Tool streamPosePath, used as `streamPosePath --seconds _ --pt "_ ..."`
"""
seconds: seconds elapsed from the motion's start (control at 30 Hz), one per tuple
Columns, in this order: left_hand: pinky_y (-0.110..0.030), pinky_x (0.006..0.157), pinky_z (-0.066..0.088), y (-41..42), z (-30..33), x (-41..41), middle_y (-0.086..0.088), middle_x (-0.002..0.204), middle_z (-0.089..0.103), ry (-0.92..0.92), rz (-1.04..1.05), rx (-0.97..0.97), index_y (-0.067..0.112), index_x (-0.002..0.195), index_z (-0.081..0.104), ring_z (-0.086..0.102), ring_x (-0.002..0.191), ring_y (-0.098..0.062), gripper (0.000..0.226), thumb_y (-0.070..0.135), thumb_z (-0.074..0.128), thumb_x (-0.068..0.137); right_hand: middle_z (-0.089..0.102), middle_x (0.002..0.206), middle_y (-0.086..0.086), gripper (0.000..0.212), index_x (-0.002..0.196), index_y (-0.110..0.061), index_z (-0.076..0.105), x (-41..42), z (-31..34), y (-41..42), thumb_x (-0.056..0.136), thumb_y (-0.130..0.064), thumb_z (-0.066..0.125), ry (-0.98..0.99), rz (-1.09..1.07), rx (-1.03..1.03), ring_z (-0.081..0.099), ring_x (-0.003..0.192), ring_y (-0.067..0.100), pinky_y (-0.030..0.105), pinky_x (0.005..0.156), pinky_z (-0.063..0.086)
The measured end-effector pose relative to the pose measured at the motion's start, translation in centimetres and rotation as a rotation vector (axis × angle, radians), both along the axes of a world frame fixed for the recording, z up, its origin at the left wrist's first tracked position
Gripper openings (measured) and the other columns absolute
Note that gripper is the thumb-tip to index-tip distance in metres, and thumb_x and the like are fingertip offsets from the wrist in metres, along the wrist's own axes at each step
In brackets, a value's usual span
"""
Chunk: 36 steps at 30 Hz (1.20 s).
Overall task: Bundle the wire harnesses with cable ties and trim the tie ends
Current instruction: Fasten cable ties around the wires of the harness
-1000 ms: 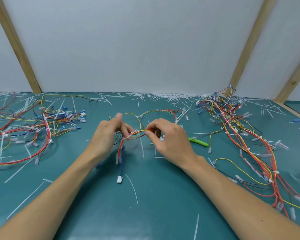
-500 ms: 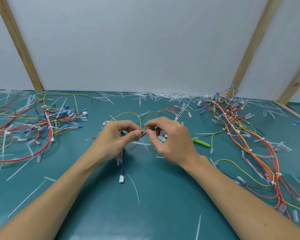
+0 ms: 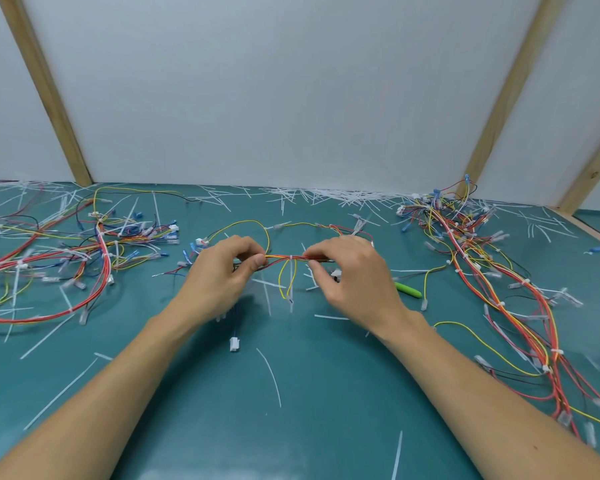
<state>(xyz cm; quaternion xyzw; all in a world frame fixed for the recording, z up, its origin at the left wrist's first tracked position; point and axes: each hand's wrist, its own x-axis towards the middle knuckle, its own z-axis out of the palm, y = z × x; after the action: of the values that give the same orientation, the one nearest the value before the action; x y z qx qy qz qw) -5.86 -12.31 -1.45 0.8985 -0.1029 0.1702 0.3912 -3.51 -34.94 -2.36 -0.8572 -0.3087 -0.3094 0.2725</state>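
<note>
A thin harness of red, yellow and orange wires (image 3: 280,258) is stretched level between my two hands above the green mat (image 3: 312,410). My left hand (image 3: 222,271) pinches its left end, my right hand (image 3: 350,271) pinches its right end. A white cable tie (image 3: 291,271) is wrapped round the middle of the stretch, its long tail hanging down. A yellow wire loop droops beside the tail. More of the harness arcs behind my hands. A white connector (image 3: 234,344) lies below my left hand.
A tied harness pile (image 3: 66,258) lies at the left, a larger pile (image 3: 499,289) at the right. A green-handled tool (image 3: 408,290) lies just right of my right hand. Cut tie ends litter the mat and the base of the back wall (image 3: 326,197).
My hands were close together over the wires; they have moved apart and pulled the harness straight, so the cable tie and its hanging tail show between them.
</note>
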Motion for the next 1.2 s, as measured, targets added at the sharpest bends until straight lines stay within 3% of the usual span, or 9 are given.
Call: streamPosePath --seconds 0.2,0.33,0.43,0.5,0.57,0.67,0.9,1.07,1.2 --pt "-0.015 0.080 0.048 -1.1 0.4 -0.8 0.011 0.090 0.075 -0.015 -0.075 -0.132 0.022 0.098 0.075 0.068 0.095 -0.002 0.022 0.017 0.055 0.103 0.073 0.088 -0.005 0.009 0.101 -0.019 0.078 -0.6 0.0 0.8 0.095 -0.016 0.071 -0.069 0.038 -0.088 0.065 0.082 0.022 0.038 0.078 0.045" --pt "-0.006 0.072 0.043 -1.3 0.3 -0.9 0.020 0.079 0.072 0.008 -0.116 -0.065 0.026 0.086 0.075 0.066 0.082 -0.001 0.010 0.025 0.070 0.094 0.072 0.088 -0.003 0.009 0.101 -0.018 0.078 -0.7 -0.3 1.4 0.095 -0.019 0.072 -0.132 0.076 -0.102 0.064 0.082 0.025 0.041 0.073 0.047" --pt "-0.019 0.072 0.047 -1.0 0.3 -0.5 0.013 0.074 0.071 0.029 -0.104 -0.085 0.022 0.081 0.073 0.064 0.076 -0.004 0.012 0.023 0.071 0.094 0.073 0.101 -0.003 0.019 0.109 -0.015 0.076 -0.4 -0.2 1.3 0.092 -0.022 0.077 -0.161 0.047 0.028 0.065 0.098 0.023 0.038 0.088 0.049" --pt "-0.034 0.076 0.049 -0.7 0.5 -0.4 0.002 0.074 0.069 0.040 -0.105 -0.142 0.018 0.082 0.072 0.063 0.076 -0.018 0.015 0.020 0.067 0.097 0.070 0.111 -0.004 0.029 0.120 -0.014 0.070 -0.3 0.0 1.0 0.091 -0.018 0.071 -0.134 0.020 0.200 0.062 0.106 0.020 0.035 0.097 0.047" --pt "-0.036 0.072 0.047 -0.3 0.8 -0.3 -0.005 0.073 0.066 0.041 -0.124 -0.226 0.018 0.083 0.070 0.058 0.074 -0.024 0.018 0.018 0.062 0.099 0.066 0.114 -0.004 0.037 0.124 -0.013 0.062 -0.3 0.1 0.6 0.088 -0.013 0.057 -0.048 -0.014 0.368 0.060 0.109 0.017 0.034 0.099 0.046" --pt "-0.031 0.073 0.042 0.0 1.2 -0.3 -0.002 0.075 0.062 0.035 -0.158 -0.303 0.016 0.083 0.067 0.054 0.074 -0.015 0.021 0.015 0.058 0.102 0.062 0.110 -0.005 0.037 0.119 -0.013 0.056 0.1 0.0 -0.1 0.082 -0.012 0.050 0.057 -0.098 0.461 0.058 0.107 0.014 0.033 0.097 0.045" --pt "-0.014 0.071 0.040 0.3 1.6 -0.7 0.012 0.073 0.061 0.106 -0.256 -0.376 0.007 0.079 0.060 0.049 0.076 -0.013 0.024 0.010 0.053 0.103 0.063 0.117 -0.008 0.034 0.126 -0.017 0.062 0.1 -0.3 0.2 0.092 -0.014 0.063 0.060 -0.061 0.301 0.057 0.114 0.013 0.038 0.101 0.046" --pt "-0.011 0.067 0.038 -0.1 2.3 -1.1 0.005 0.067 0.058 0.145 -0.278 -0.403 0.009 0.068 0.058 0.050 0.068 -0.007 0.023 0.020 0.052 0.088 0.067 0.106 -0.010 0.028 0.118 -0.021 0.069 0.2 -0.5 0.1 0.091 -0.018 0.074 0.088 -0.035 0.249 0.060 0.102 0.013 0.041 0.093 0.050" --pt "-0.020 0.065 0.036 -0.1 2.6 -1.2 -0.003 0.062 0.052 0.149 -0.268 -0.361 0.020 0.053 0.054 0.046 0.065 -0.012 0.024 0.018 0.048 0.076 0.067 0.096 -0.009 0.020 0.108 -0.021 0.073 0.3 -0.4 0.1 0.090 -0.030 0.078 0.053 -0.011 0.241 0.060 0.093 0.013 0.038 0.086 0.050"
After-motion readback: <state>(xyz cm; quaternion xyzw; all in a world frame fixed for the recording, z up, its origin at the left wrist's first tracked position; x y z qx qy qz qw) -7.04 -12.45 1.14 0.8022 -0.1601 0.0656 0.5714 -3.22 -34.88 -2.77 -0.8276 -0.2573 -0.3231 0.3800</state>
